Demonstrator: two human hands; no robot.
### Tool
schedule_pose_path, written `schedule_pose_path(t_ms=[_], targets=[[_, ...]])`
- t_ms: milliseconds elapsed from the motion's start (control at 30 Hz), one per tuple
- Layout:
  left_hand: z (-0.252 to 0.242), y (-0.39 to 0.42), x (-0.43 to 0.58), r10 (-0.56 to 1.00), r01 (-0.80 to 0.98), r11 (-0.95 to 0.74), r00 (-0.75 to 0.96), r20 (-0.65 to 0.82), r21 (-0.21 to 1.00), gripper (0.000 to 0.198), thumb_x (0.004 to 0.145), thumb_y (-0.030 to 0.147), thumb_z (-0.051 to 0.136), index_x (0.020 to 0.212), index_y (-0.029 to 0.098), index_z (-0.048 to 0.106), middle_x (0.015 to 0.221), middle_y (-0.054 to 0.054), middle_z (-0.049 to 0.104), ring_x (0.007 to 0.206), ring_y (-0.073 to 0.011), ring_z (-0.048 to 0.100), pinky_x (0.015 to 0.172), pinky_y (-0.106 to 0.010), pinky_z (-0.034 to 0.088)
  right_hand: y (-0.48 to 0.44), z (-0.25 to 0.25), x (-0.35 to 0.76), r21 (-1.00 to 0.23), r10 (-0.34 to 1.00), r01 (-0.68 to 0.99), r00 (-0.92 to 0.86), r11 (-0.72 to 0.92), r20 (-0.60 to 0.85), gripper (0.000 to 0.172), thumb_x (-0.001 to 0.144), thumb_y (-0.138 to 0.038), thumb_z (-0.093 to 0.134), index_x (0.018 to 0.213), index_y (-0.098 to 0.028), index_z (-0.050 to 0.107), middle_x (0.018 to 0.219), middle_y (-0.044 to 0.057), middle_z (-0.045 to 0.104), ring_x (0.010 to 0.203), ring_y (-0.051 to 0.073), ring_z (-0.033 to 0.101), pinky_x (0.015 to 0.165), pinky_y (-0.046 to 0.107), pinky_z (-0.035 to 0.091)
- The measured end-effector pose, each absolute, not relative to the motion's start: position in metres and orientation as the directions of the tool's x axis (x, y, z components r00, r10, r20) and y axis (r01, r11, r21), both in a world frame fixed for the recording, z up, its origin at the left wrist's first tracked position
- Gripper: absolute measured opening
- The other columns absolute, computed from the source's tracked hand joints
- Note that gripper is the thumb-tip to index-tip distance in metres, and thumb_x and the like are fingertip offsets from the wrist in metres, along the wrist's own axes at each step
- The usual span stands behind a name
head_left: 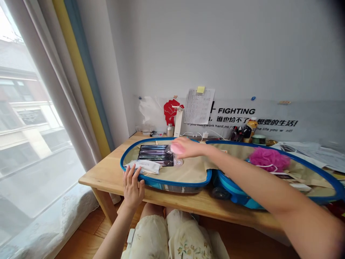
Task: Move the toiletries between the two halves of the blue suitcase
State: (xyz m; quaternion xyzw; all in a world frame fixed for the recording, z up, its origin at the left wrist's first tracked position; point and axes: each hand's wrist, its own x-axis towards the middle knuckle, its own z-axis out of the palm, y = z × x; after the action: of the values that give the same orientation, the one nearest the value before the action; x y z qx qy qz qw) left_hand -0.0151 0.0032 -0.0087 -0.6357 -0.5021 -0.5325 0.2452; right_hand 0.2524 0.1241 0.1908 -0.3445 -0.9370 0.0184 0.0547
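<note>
An open suitcase with blue edging and a beige lining (192,171) lies across the wooden table. My left hand (133,187) rests on its near left rim, fingers stretched out, by a white soft packet (147,166). Over the left half, my right hand (190,147) is closed round a small pink item (177,148) with a clear part; its exact kind is unclear. Just left of that hand lies a dark flat pack of several long, slim items (156,155). A small pale-pink card or pack (178,162) shows below my right fingers.
In the suitcase's right half sits a magenta bath puff (269,159). Behind stand a white upright lamp (178,122), a silver bottle (169,130), an orange-labelled bottle (251,128) and pens (237,133). Papers (318,156) lie at the right. A curtained window is on the left.
</note>
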Motion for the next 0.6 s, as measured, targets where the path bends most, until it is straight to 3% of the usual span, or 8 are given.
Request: schedule_pose_path(t_ms=[200,367,467,600], targets=[[-0.008,0.001,-0.013,0.384,0.902,-0.373,-0.063,0.921,0.217,0.047,0.102,0.03,0.038,0.148,0.022,0.039,0.152,-0.014,0.042,0.151,-0.0281,0.023,0.121,-0.053,0.023,0.158,0.149,0.13,-0.052,0.547,0.545,-0.831,0.837,0.097,0.07,0.068,-0.034,0.078,0.132,-0.022,0.052,0.146,0.012,0.049,0.133,0.03,0.047,0.111,0.047,0.041],[-0.009,0.002,-0.012,0.377,0.905,-0.37,-0.061,0.924,0.211,0.047,0.102,0.029,0.037,0.148,0.023,0.038,0.152,-0.013,0.042,0.151,-0.0269,0.023,0.121,-0.052,0.023,0.164,0.131,0.088,-0.033,0.539,0.539,-0.834,0.842,0.119,0.057,0.072,-0.042,0.077,0.12,-0.019,0.056,0.15,0.014,0.044,0.135,0.03,0.045,0.11,0.043,0.042],[-0.01,0.002,-0.013,0.381,0.905,-0.368,-0.064,0.922,0.215,0.047,0.102,0.03,0.037,0.148,0.023,0.039,0.152,-0.013,0.042,0.15,-0.0272,0.023,0.121,-0.053,0.024,0.163,0.127,0.084,-0.018,0.548,0.551,-0.827,0.835,0.125,0.044,0.082,-0.048,0.066,0.115,-0.019,0.061,0.151,0.014,0.043,0.134,0.03,0.046,0.109,0.043,0.042],[-0.01,0.002,-0.013,0.388,0.904,-0.362,-0.073,0.919,0.225,0.046,0.102,0.033,0.036,0.146,0.022,0.041,0.151,-0.014,0.043,0.15,-0.0286,0.024,0.121,-0.054,0.023,0.16,0.134,0.097,0.017,0.551,0.558,-0.822,0.829,0.143,0.033,0.095,-0.037,0.044,0.111,-0.019,0.066,0.14,0.013,0.055,0.127,0.028,0.05,0.108,0.046,0.039]])
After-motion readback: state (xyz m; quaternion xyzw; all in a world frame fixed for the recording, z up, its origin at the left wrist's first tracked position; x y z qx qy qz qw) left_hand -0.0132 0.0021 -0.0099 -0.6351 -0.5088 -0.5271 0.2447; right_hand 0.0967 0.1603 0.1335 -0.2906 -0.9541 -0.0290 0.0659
